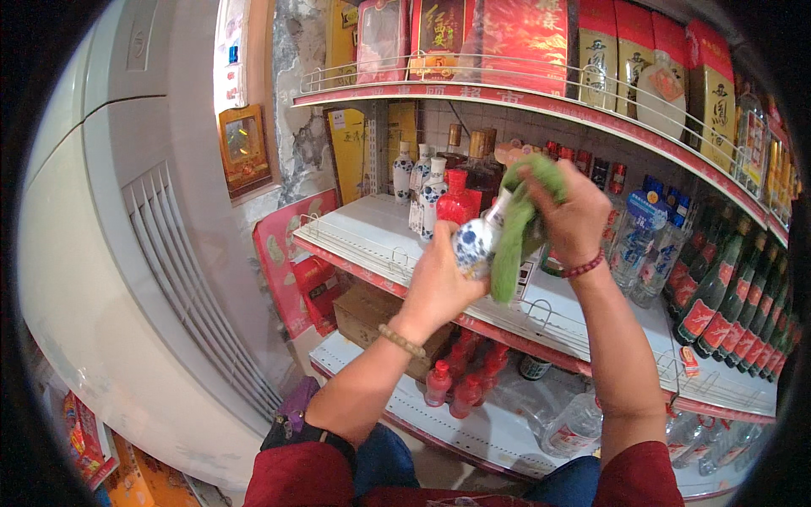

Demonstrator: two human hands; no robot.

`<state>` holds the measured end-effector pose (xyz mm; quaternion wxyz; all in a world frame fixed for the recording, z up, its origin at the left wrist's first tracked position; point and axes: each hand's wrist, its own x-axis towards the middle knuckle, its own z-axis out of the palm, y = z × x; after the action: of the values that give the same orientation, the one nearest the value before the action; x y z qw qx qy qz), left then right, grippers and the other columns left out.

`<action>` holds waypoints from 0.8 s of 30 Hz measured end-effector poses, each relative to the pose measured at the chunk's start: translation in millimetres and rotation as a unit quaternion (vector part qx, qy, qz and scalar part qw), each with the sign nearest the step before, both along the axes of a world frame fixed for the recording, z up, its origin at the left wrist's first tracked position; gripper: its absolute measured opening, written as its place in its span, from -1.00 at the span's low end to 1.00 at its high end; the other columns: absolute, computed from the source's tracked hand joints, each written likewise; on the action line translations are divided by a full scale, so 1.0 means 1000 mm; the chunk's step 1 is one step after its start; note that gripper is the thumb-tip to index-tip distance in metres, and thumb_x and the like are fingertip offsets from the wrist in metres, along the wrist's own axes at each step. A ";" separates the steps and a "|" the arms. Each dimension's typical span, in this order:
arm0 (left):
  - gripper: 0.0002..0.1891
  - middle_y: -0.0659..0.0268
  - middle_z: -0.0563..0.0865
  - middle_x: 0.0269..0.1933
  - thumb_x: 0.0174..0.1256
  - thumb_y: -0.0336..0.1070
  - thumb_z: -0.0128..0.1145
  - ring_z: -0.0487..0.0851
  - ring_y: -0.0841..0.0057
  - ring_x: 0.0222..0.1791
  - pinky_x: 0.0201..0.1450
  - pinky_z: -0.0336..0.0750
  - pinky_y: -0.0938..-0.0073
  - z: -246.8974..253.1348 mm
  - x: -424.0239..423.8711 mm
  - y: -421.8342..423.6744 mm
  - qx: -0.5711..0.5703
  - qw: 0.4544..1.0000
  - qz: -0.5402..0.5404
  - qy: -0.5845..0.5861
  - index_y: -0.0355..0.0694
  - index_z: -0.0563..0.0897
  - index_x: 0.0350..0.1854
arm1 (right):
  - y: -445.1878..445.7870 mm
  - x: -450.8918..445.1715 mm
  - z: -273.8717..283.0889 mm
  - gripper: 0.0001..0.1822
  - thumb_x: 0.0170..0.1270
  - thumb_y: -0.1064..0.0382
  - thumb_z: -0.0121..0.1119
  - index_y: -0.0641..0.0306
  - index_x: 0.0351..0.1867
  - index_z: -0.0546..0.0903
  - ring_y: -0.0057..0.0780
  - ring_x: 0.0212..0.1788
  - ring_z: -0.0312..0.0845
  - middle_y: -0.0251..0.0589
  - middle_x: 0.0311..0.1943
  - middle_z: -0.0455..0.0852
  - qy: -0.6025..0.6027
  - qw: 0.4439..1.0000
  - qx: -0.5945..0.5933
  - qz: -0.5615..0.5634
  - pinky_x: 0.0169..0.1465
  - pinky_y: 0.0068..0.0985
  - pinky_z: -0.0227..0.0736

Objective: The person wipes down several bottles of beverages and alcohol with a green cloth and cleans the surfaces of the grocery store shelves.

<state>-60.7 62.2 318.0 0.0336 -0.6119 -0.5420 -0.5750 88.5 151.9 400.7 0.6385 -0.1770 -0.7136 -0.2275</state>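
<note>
A white porcelain liquor bottle (474, 244) with a blue floral pattern is tilted in my left hand (437, 279), its neck pointing up and to the right. My right hand (573, 215) grips a green cloth (514, 244) around the upper part of the bottle, and a length of the cloth hangs down beside it. Cloth and fingers hide the bottle's top. Both hands are in front of the middle shelf (355, 222). Behind them stand similar blue-and-white bottles (433, 190) and a red bottle (456, 199).
A wire rail (538, 310) edges the middle shelf. Green glass bottles (716, 298) fill its right side, near clear bottles (640, 234). Boxed liquor (526, 44) lines the shelf above. Below are a cardboard box (367, 317) and small red bottles (466, 393). A large white appliance (127, 285) stands left.
</note>
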 end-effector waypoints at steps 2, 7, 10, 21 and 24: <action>-0.33 -0.08 0.62 -0.18 -0.14 -0.20 0.41 0.62 0.06 -0.14 -0.06 0.50 0.19 0.014 -0.013 0.005 -0.020 0.999 0.009 -0.045 -0.33 0.31 -0.01 | 0.003 0.015 0.003 -0.64 0.24 -0.06 0.22 0.20 -0.21 0.67 -0.43 -0.43 0.60 -0.24 -0.47 0.68 0.099 0.976 -0.138 0.139 -0.37 -0.49 0.44; -0.23 -0.02 0.53 -0.05 -0.17 -0.04 0.45 0.51 0.21 0.06 0.17 0.40 0.25 0.042 -0.090 0.046 0.034 0.987 0.158 -0.021 -0.32 0.38 0.09 | -0.014 0.059 -0.028 -0.69 0.39 0.12 0.08 0.39 -0.29 0.61 -0.69 -0.40 0.43 -0.37 -0.46 0.61 0.154 0.920 -0.237 0.271 -0.30 -0.64 0.35; -0.14 -0.04 0.49 0.03 -0.26 0.10 0.45 0.45 0.15 0.12 0.20 0.36 0.23 0.046 -0.148 0.077 0.017 0.983 0.172 -0.066 -0.39 0.44 0.08 | -0.015 0.088 -0.067 -0.73 0.37 0.18 0.07 0.40 -0.34 0.58 -0.64 -0.42 0.42 -0.33 -0.47 0.59 0.089 0.945 -0.249 0.191 -0.32 -0.60 0.33; -0.22 0.02 0.67 -0.05 -0.28 -0.02 0.49 0.65 0.28 -0.05 0.03 0.50 0.39 0.004 -0.239 0.168 -0.099 0.983 0.149 -0.052 -0.46 0.52 0.00 | -0.023 0.156 -0.140 -0.69 0.31 0.16 0.07 0.37 -0.50 0.44 -0.53 -0.56 0.27 -0.25 -0.64 0.40 0.120 0.947 -0.288 0.074 -0.46 -0.50 0.17; -0.21 0.08 0.66 -0.03 -0.25 -0.07 0.50 0.63 0.38 -0.05 0.02 0.48 0.45 0.003 -0.248 0.186 -0.137 0.986 0.068 -0.064 -0.46 0.49 0.06 | -0.025 0.155 -0.144 -0.54 0.27 -0.01 0.09 0.35 -0.59 0.34 -0.48 -0.64 0.19 -0.25 -0.72 0.27 0.086 0.958 -0.265 0.061 -0.53 -0.47 0.07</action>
<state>-309.0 248.6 321.3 -0.0465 -0.5341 -0.6574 -0.5296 243.2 126.9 256.5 0.6404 -0.3153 -0.6998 0.0256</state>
